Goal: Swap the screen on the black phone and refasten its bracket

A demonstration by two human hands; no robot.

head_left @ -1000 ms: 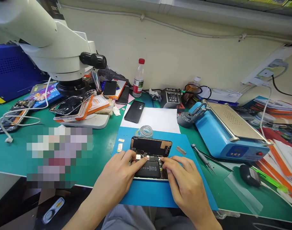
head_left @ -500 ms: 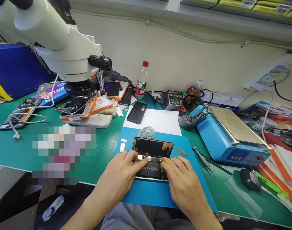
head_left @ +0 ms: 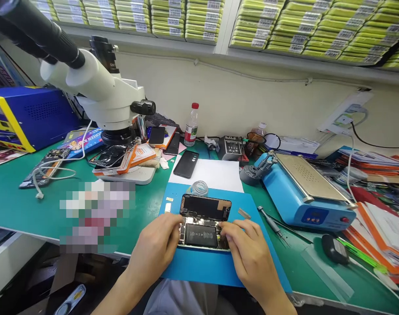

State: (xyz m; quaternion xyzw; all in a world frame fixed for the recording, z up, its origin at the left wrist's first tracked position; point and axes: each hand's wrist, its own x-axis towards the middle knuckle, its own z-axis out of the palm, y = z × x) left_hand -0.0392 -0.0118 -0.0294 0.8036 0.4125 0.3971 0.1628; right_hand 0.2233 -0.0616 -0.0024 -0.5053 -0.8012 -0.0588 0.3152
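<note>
A green tabletop (head_left: 147, 201) carries plenty of clutter. At the left, a white microscope (head_left: 104, 105) leans in over orange-and-white boxes (head_left: 142, 154) and phone parts, with a blue-and-yellow case (head_left: 38, 114) beyond it. A red-capped bottle (head_left: 190, 129) stands near the wall, and a black phone (head_left: 186, 164) lies on a white sheet (head_left: 220, 175). To the right are a blue machine (head_left: 297, 197) with a metal top plate, a pen-like tool (head_left: 272, 224) lying just beside the blue mat (head_left: 199, 267), and a small black device (head_left: 334, 249).

The opened phone (head_left: 201, 236) lies on that mat, between the two hands, with its battery exposed and its screen (head_left: 201, 208) tilted up along the far edge. A round clear container (head_left: 199, 188) sits just behind the screen, and a small grey strip (head_left: 244, 213) lies to its right.

The left hand (head_left: 156, 240) is curled at the phone's left end, covering part of that edge; whether thumb and finger pinch it I cannot tell. The right hand (head_left: 251, 247) is bent over the right end, its fingers close together and their tips at the inner parts; whether they grip anything is hidden.
</note>
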